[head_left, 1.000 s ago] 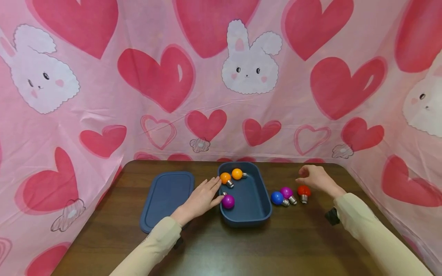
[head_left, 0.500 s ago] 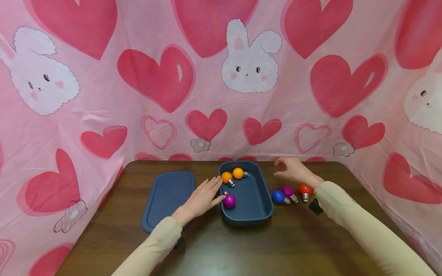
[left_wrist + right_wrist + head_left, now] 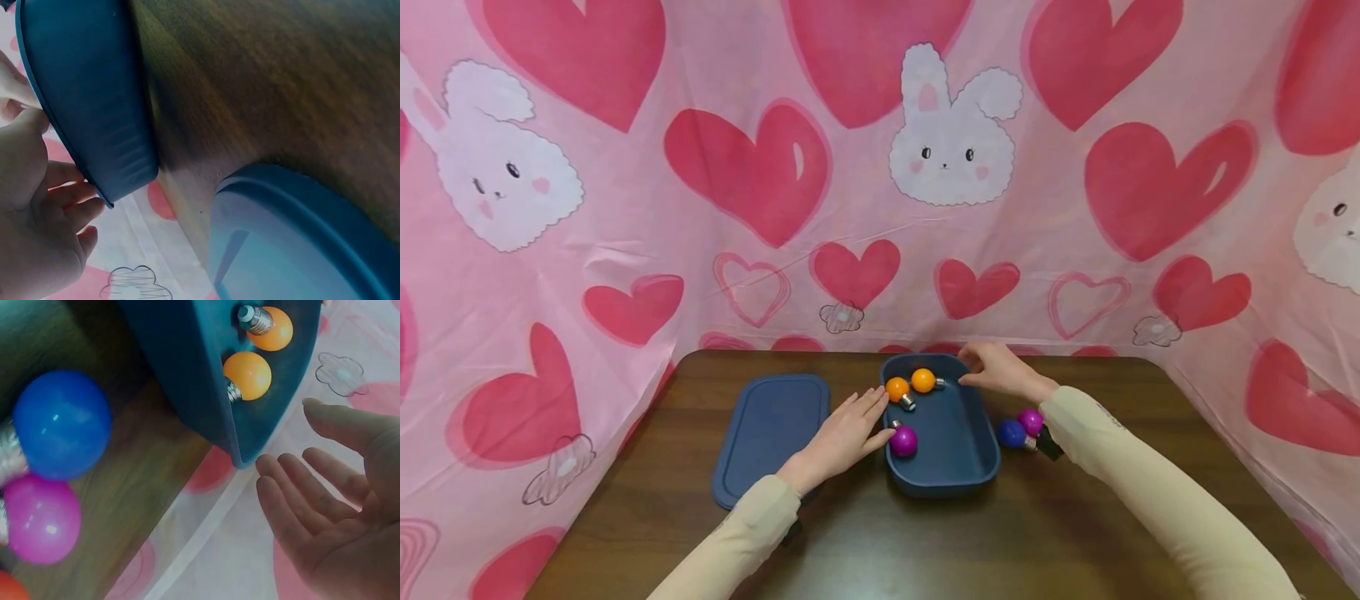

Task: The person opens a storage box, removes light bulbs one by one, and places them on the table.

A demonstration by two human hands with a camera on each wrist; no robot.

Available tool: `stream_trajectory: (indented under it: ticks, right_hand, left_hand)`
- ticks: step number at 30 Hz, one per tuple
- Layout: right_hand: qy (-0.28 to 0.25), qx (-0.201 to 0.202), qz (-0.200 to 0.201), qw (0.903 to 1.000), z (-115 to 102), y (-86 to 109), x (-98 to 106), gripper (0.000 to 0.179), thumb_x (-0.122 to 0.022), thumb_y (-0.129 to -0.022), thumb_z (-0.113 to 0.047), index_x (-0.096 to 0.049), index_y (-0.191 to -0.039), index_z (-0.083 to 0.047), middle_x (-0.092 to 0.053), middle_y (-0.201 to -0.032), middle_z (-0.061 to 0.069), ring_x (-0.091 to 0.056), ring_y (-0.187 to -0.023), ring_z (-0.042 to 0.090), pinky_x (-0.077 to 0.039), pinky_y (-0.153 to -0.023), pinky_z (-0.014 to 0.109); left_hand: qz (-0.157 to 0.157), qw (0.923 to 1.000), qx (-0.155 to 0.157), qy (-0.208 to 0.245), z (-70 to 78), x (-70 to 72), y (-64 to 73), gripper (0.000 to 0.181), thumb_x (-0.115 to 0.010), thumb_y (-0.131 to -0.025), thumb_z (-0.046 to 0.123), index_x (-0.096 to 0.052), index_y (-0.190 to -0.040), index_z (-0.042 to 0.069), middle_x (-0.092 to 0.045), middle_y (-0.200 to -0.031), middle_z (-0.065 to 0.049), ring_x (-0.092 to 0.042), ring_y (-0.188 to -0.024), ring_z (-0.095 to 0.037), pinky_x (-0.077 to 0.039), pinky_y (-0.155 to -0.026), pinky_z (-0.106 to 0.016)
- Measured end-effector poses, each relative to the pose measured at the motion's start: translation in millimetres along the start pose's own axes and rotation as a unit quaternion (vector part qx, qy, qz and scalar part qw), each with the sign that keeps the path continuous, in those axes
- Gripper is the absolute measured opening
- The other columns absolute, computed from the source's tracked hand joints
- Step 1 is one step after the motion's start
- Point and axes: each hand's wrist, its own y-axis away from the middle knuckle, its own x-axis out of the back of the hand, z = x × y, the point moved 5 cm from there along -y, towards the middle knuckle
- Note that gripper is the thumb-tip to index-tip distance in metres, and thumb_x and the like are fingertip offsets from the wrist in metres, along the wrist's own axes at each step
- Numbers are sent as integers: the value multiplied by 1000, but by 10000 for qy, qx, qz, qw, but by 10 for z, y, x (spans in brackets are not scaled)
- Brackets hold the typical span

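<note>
A dark blue box (image 3: 943,483) contains two orange light bulbs, one orange bulb (image 3: 923,381) by the far wall and another orange bulb (image 3: 897,388) to its left, plus a purple bulb (image 3: 905,442) nearer the front. My left hand (image 3: 844,437) rests its fingers along the box's left rim, thumb close to the purple bulb. Over the far right corner of the box is my right hand (image 3: 1002,372); in the right wrist view its palm shows, fingers relaxed and apart, with nothing in it.
Right of the box lie a blue bulb (image 3: 1011,433) and a magenta bulb (image 3: 1031,421). A red bulb (image 3: 11,589), covered by the sleeve in the head view, peeks into the right wrist view. A flat blue lid (image 3: 771,433) lies left on the wooden table (image 3: 880,550).
My right hand has travelled left, from above the red bulb to the box's far right corner. My left hand stays at the left rim, and the head view has shifted slightly.
</note>
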Motion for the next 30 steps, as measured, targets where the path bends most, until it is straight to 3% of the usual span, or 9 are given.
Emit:
stream_trajectory:
  ticks: [16,30]
  right_hand:
    - [405,176,-422,9981,-123,-336,-323,40,-72,-73,-15,-57,-104,5,-59,-100,19,-59,-82,30,-50,-75,36]
    - [1095,-133,-780,9908,-97,-520,-520,40,-72,-73,-17,-58,-107,0,-59,-102,13,-56,-87,24,-47,-82,38]
  left_hand:
    - [-90,9998,-26,-176,-6,-11,-4,61,-46,-89,45,-40,-132,3,-39,-136,-11,-31,-128,-21,-23,-104,-41]
    - [32,9994,-79,-322,10,5,1,60,-47,-88,45,-42,-131,3,-41,-134,-12,-38,-123,-24,-26,-102,-42]
